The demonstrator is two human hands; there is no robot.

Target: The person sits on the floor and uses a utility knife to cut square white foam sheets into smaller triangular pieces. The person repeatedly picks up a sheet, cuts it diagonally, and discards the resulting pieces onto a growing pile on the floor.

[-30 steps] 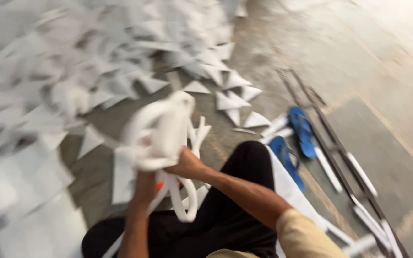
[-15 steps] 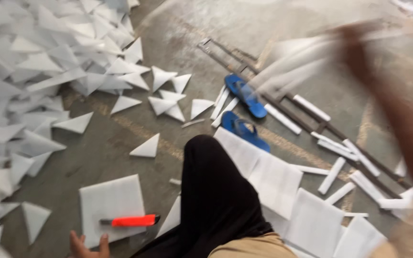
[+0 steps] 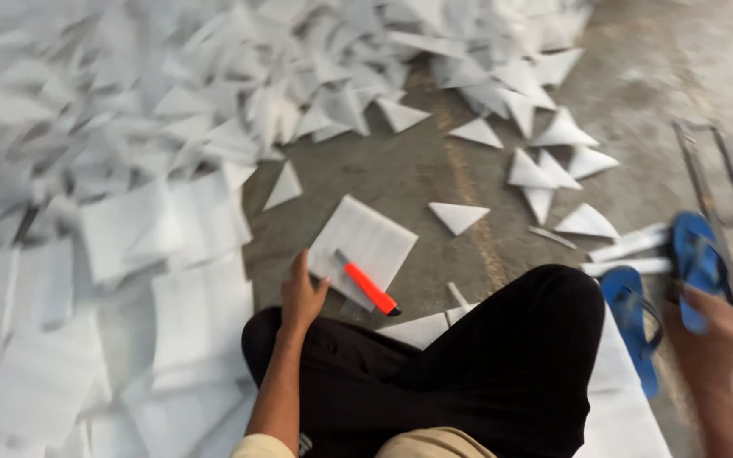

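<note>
left grip point(image 3: 301, 297) now at white sheet point(image 3: 366, 246)

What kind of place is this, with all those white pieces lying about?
Probably a small workshop floor where sheet material is cut by hand. A heap of white triangles covers the bare concrete floor, and an orange knife lies on a white square sheet by the left hand.

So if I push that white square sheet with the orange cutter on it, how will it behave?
The white square sheet looks thin and flat, so it probably slides easily on the concrete floor. The orange cutter lies loose on top and may slip off. The left hand touches its edge.
</note>
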